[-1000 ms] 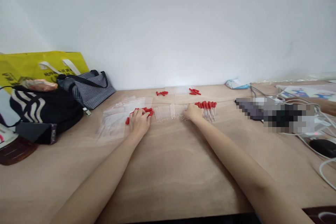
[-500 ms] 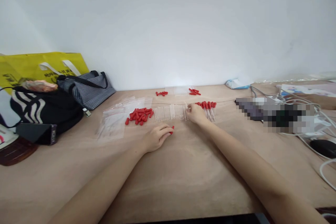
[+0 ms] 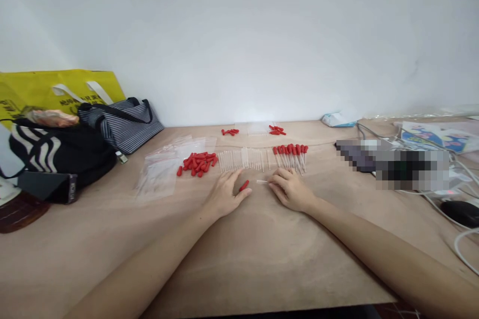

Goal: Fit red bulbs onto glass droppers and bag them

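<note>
My left hand (image 3: pixel 226 193) rests on the table with thumb and fingers apart. Between them is a single red rubber bulb (image 3: pixel 244 185), close to the thumb. My right hand (image 3: pixel 290 189) pinches a thin clear dropper tube (image 3: pixel 262 181), whose free end points left toward that bulb. Just beyond the hands lies a row of clear dropper tubes (image 3: pixel 245 158). Left of the row is a pile of red bulbs (image 3: pixel 197 163). Several assembled droppers with red bulbs (image 3: pixel 295 152) lie side by side behind my right hand.
Clear zip bags (image 3: pixel 159 172) lie left of the bulb pile. More red bulbs (image 3: pixel 277 130) and tubes (image 3: pixel 257 128) are near the wall. Bags (image 3: pixel 127 124) stand at the left. At the right are a tissue pack (image 3: pixel 339 119), cables and a black mouse (image 3: pixel 460 213).
My right hand has drawn a tube out of the row and come nearer, turning it sideways. My left hand's fingers have spread around the red bulb. A hand at the far right is gone.
</note>
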The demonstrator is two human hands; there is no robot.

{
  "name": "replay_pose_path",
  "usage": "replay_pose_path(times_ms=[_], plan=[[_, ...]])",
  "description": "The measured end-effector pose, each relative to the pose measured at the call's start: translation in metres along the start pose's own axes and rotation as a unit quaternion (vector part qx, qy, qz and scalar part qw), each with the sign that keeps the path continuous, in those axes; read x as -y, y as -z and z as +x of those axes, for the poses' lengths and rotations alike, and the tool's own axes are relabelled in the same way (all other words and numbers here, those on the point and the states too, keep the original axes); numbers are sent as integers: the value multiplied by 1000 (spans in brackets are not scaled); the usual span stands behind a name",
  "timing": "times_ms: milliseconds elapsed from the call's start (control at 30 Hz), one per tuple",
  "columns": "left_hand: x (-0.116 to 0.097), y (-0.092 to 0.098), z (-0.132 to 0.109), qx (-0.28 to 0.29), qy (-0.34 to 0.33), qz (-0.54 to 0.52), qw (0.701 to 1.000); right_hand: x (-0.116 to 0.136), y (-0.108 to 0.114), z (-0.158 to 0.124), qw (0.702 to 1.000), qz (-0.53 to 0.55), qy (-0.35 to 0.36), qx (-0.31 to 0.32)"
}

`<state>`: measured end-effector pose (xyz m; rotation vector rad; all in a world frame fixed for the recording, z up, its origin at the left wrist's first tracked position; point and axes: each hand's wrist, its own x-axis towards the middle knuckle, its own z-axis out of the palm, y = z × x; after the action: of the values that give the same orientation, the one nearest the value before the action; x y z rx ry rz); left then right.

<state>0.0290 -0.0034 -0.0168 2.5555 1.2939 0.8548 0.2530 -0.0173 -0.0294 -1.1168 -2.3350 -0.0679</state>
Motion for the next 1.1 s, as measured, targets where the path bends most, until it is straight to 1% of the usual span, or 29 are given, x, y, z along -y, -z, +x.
replay_pose_path(times_ms=[167,233,333,467,600,700,800,967,1100], plan=[[-2,-10,2,-16,-22,63,998,4,-3,5,1000,-10,9,-19],[-2,-12,3,-32,-29,59,997,5,-4,5,1000,-4,9,-25],[-2,-12,3,-46,-42,25,998,5,-5,4,999,-1,3,-46],[-2,-7,0,-33,-49,-1,998,6,-7,3,998,-9,0,-67],[-2,-4,-2,-1,-44,-5,999,8,-7,4,997,-19,2,-71],[-3,-2,-2,11,-52,-6,999,10,-7,4,997,-24,5,-71],[-4,-3,-2,7,-65,-4,998,12,-7,5,997,-25,9,-70],[-2,-5,-1,-19,-80,-8,997,14,-7,6,997,-39,15,-69],[3,-7,0,-29,-113,-20,993,16,-6,7,996,-49,36,-65]])
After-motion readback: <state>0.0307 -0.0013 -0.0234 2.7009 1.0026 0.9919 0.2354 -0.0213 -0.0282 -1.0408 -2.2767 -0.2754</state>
